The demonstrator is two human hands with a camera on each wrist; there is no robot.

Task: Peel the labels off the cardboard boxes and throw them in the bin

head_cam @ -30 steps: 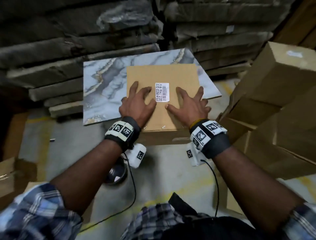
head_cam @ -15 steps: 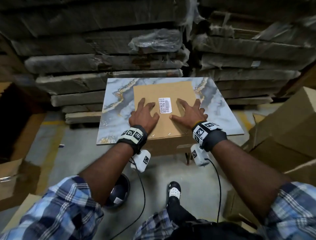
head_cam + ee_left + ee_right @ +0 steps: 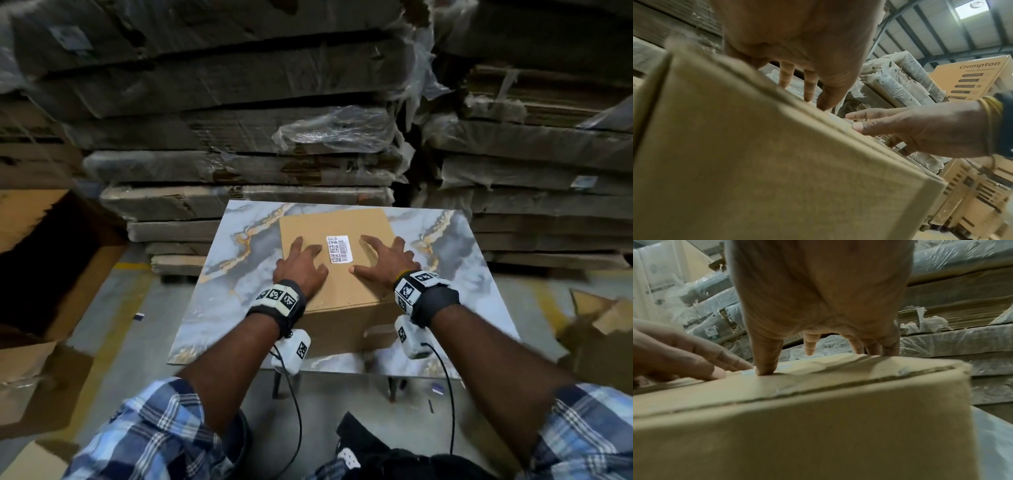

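Observation:
A brown cardboard box [image 3: 342, 284] stands on a marble-patterned table [image 3: 233, 284]. A white barcode label [image 3: 338, 249] is stuck flat on the box's top face. My left hand [image 3: 301, 265] lies flat on the top just left of the label, fingers spread. My right hand [image 3: 385, 262] lies flat just right of it, thumb tip near the label's lower right corner. In the left wrist view my left hand [image 3: 807, 78] touches the box [image 3: 756, 162] with its fingertips. In the right wrist view the thumb of my right hand [image 3: 818, 321] presses the box [image 3: 797, 426] top. No bin is in view.
Wrapped stacks of flattened cardboard [image 3: 239, 164] rise right behind the table. An open carton [image 3: 41, 260] stands at the left and crumpled cartons [image 3: 603, 329] at the right. Bare concrete floor [image 3: 113, 325] lies around the table.
The head camera has risen and tilted up, so the table and box sit farther off. Both hands have stayed flat on the box top beside the label.

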